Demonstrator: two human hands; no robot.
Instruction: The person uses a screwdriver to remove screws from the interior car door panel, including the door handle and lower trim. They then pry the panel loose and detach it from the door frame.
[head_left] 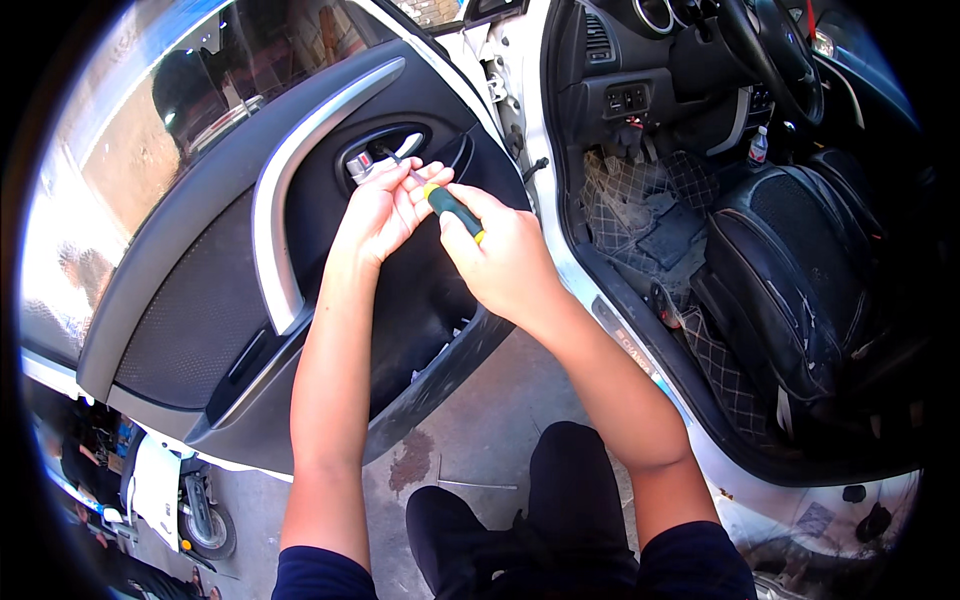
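A screwdriver (453, 210) with a green and yellow handle is gripped by my right hand (503, 255). Its thin shaft slants up and left toward the recess of the inner door handle (408, 146), where the tip is hard to make out. My left hand (393, 208), palm turned up, has its thumb and curled fingers around the shaft, just ahead of the grip. Beside those fingertips is the silver lock knob (358, 165) in the recess. Both hands are close against the black door panel (205, 290), which has a long silver pull trim (275, 205).
The car door stands open on the left. To the right are the door sill (625, 345), a black seat (790, 270) and the steering wheel (775, 50). A thin rod (478, 486) lies on the concrete floor. A motorbike (205, 515) and people are at lower left.
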